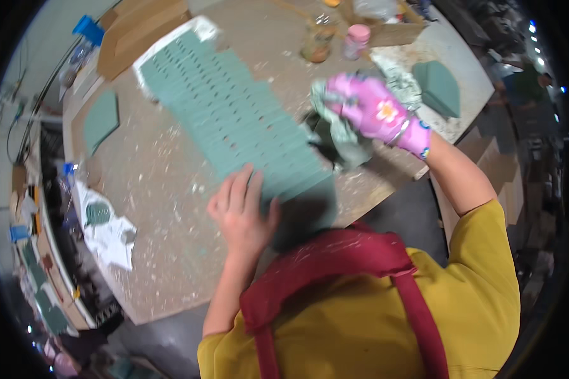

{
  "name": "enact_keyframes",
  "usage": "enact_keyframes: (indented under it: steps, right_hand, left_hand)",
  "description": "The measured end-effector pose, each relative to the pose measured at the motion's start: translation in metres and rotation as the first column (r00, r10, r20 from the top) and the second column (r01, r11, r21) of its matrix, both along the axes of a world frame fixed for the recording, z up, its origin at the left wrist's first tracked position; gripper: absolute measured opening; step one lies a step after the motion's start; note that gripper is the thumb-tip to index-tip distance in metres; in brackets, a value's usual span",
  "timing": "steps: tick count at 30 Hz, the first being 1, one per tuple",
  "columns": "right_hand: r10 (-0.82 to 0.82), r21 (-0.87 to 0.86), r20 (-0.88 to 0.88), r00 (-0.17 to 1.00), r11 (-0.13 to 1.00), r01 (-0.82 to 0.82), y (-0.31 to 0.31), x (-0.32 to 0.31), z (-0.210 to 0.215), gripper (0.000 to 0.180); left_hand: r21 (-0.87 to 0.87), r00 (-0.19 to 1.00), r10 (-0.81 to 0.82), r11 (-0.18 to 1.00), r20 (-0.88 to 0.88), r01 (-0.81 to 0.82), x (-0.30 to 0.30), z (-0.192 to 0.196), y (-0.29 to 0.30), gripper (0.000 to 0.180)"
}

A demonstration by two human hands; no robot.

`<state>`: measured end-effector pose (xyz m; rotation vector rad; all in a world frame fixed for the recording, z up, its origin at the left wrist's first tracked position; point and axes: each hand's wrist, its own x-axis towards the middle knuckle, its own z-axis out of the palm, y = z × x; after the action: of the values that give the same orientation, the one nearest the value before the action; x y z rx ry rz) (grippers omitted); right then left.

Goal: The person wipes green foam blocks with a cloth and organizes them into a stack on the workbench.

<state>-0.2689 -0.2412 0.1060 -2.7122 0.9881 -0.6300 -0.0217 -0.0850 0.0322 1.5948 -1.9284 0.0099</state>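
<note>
A: How are the fingers of the left hand (pixel 239 211) held?

B: They are extended, slightly apart, and laid on the near left edge of the perforated green pieces (pixel 218 95). Nothing is seen gripped by them.

A: And those of the right hand (pixel 376 110)?

B: They are covered by a pink flowered glove and curled around a crumpled, green-stained cloth (pixel 346 136), by which the right edge of the row is partly overhung. Whether the pieces are touched by the cloth cannot be told; that part is blurred.

A: How is the row arranged?

B: The pieces are overlapped in a long band, run slantwise from the far left towards the near middle of the table (pixel 152 265). A white sheet (pixel 203 28) is seen at the far end, and a smooth, shadowed green piece (pixel 316 201) at the near end.

A: What is found farther out?

B: A plain green panel (pixel 102 119) is set to the left and a green block (pixel 436 88) to the right. Beyond the glove, a glass jar (pixel 316 44) and a pink-lidded container (pixel 357 41) are placed side by side. A cardboard box (pixel 142 35) is seen at the far left, and white paper (pixel 109 243) is draped near the left edge.
</note>
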Motion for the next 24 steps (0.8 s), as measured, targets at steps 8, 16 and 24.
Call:
enact_keyframes:
  steps: [8,16,24]
  right_hand:
    - [0.223,0.256,-0.219,0.95,0.953,-0.164,0.011,0.037,-0.007,0.023]
    - [0.447,0.04,-0.048,0.893,0.894,-0.445,0.019,0.074,0.006,0.03]
    - [0.312,0.341,-0.263,0.913,0.915,-0.214,0.01,0.047,0.001,0.028]
  left_hand:
    - [0.027,0.997,0.072,0.997,0.034,-0.073,0.005,0.009,0.011,0.048]
    - [0.022,0.995,0.088,0.996,0.046,-0.089,0.008,0.01,0.016,0.047]
    - [0.016,0.997,0.071,0.997,-0.042,-0.071,-0.004,0.01,0.006,0.043]
